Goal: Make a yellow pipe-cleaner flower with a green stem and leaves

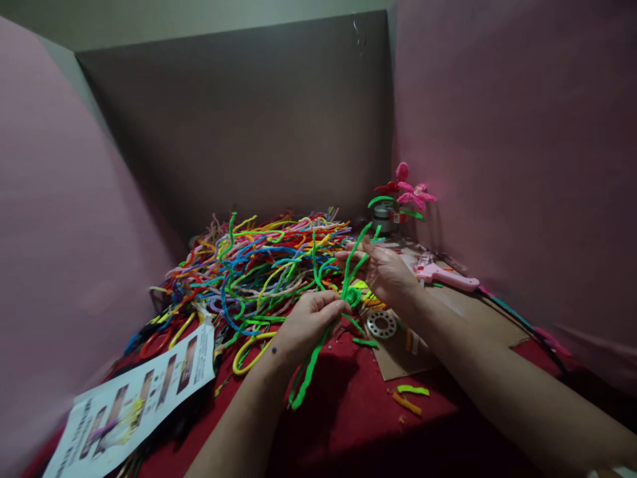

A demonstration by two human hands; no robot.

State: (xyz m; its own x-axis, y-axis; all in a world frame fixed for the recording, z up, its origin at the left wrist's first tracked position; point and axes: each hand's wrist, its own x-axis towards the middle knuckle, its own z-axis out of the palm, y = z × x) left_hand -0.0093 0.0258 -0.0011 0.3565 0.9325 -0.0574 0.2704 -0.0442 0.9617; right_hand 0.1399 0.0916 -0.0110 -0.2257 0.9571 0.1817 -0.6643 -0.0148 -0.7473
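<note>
Bright green pipe cleaners (310, 377) are pinched between the thumb and fingers of my left hand (309, 317). Their lower ends hang below that hand, and the upper ends rise in a fork above it. My right hand (391, 271) is just right of the upper strands, its fingers stretched out behind them and apart. Whether those fingers touch the strands I cannot tell. A curled green piece (352, 297) sits beside my left fingertips; its link to the held strands is unclear.
A tangled heap of coloured pipe cleaners (269, 265) fills the back. At right are a pink glue gun (450, 277), cardboard (478, 315) and pink pipe-cleaner flowers (417, 194). A silver disc with holes (381, 324) lies near centre, a printed sheet (134, 405) at left.
</note>
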